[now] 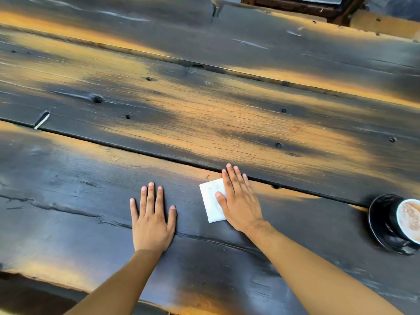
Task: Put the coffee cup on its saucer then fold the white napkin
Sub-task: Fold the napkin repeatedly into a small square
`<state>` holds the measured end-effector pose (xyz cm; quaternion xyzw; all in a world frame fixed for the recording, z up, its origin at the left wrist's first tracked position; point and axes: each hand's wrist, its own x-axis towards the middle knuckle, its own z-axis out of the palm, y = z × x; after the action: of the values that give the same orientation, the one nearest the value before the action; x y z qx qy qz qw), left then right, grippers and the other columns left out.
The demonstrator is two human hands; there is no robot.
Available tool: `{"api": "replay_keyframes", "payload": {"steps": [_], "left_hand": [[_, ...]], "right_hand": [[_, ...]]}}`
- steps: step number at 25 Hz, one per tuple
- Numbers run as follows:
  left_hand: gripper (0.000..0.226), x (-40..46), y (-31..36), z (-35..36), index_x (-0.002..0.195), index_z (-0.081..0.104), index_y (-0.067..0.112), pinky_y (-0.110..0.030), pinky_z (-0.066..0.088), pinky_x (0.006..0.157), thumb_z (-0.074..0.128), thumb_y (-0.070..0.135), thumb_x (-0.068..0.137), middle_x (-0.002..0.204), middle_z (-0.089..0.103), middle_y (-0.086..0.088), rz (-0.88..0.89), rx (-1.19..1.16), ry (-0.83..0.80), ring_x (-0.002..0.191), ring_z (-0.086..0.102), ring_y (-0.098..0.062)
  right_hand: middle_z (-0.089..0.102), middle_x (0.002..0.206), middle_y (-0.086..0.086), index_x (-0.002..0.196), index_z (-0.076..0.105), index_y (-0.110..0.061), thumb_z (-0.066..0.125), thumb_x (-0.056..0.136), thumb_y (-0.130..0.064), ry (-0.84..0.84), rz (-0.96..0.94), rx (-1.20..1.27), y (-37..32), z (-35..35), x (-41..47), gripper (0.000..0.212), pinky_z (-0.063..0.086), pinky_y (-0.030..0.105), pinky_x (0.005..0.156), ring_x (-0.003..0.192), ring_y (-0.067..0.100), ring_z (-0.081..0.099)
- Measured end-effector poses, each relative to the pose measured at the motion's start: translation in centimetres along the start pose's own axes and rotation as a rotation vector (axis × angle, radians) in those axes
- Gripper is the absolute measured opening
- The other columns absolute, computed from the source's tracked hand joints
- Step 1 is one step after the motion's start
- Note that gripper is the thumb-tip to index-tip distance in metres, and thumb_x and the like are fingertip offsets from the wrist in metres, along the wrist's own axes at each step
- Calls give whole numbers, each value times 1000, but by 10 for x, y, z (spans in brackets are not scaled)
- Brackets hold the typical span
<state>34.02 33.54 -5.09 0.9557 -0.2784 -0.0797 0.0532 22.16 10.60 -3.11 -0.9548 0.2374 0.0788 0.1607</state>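
Here the right hand [238, 201] lies flat on the white napkin [211, 201], with its four fingers straight and close together and the thumb stretched to the side over the paper. It presses down on the napkin and does not pinch it — nothing is curled around anything. The napkin is one small folded piece; its right part is hidden under the palm, and the left part shows as a white shape with one corner toward the far side and one toward the person.

The left hand [152, 220] is just beside, to the left of the napkin and not touching it. It lies flat on the wooden table [68, 189] with all five fingers spread and straight, and it holds nothing. Two bare forearms come in from the lower edge of the view.

Well apart to the right, at the edge of the picture, stands one coffee cup [408, 220] on one dark saucer [377, 223]. The cup is white on the inside rim and has a light brown foamy drink in it; it is partly cut off by the frame. The cup sits on the saucer, somewhat toward its right side.

The table is made of wide dark planks with worn orange patches, and long gaps run between the planks. At the top right, beyond the table, a dark wooden frame [295, 7] shows — what it belongs to I cannot tell.
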Motion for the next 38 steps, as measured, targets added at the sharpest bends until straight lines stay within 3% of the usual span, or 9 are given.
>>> {"api": "replay_keyframes", "payload": {"steps": [10,15,20,27,38], "left_hand": [[69,2,-1,1,157,32,12,-57,13,124,32,49,98,166,24,-9,10,-6,41,156,16,-26],[68,2,0,-5,156,33,13,-57,15,124,30,49,98,167,24,-7,8,-6,21,156,15,-25],[67,2,-1,-4,157,32,15,-57,15,124,32,46,97,167,23,-6,7,-14,3,156,16,-24],[68,1,-3,0,157,32,14,-58,15,124,34,44,97,167,24,-7,23,-24,33,156,16,-25],[68,1,-2,0,156,34,13,-57,14,124,35,45,96,166,24,-8,9,-34,24,156,17,-25]], "right_hand": [[8,169,7,159,13,-7,28,99,-48,54,19,-71,-2,10,1,74,7,42,126,157,22,3],[10,169,10,159,13,-5,23,99,-48,19,30,-111,-4,7,2,74,7,44,125,156,25,4],[17,165,18,155,22,1,30,99,-34,104,16,-159,-31,-9,10,67,11,52,125,156,32,7],[7,168,13,159,13,-4,25,100,-57,33,-27,-139,-48,10,25,80,12,48,126,157,25,0],[4,168,15,158,15,-2,27,101,-50,41,-95,-92,-78,1,31,75,7,47,126,156,27,-2]]}}
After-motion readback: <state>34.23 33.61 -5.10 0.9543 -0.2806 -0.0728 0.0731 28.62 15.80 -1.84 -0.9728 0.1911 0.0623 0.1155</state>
